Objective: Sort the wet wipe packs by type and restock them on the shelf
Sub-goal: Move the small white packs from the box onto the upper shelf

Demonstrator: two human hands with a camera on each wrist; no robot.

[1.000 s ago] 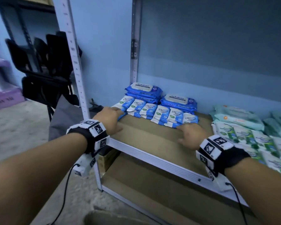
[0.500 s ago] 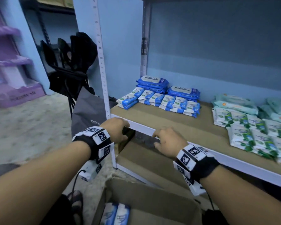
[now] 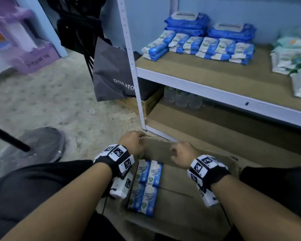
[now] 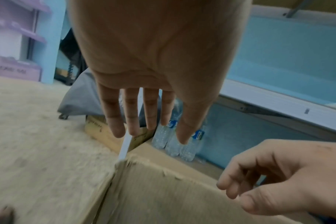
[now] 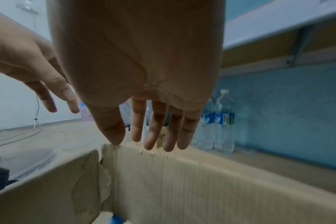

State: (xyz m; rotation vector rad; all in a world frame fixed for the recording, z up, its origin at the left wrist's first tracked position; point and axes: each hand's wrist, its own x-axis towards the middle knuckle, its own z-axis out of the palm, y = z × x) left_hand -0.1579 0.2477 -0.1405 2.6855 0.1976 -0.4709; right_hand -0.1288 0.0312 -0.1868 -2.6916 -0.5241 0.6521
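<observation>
Over box (image 3: 195, 202): hands lowered from shelf (image 3: 207, 84) edge.

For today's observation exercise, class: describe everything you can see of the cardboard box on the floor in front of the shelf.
The cardboard box is open-topped, plain brown corrugated board with a frayed, torn top edge and a creased corner. It sits on the floor against the bottom shelf. Inside, at its left side, blue-and-white wipe packs lie flat in a two-by-two block; the rest of its floor shows bare. Both hands, the left hand and right hand, hang open over its far rim, holding nothing.
</observation>
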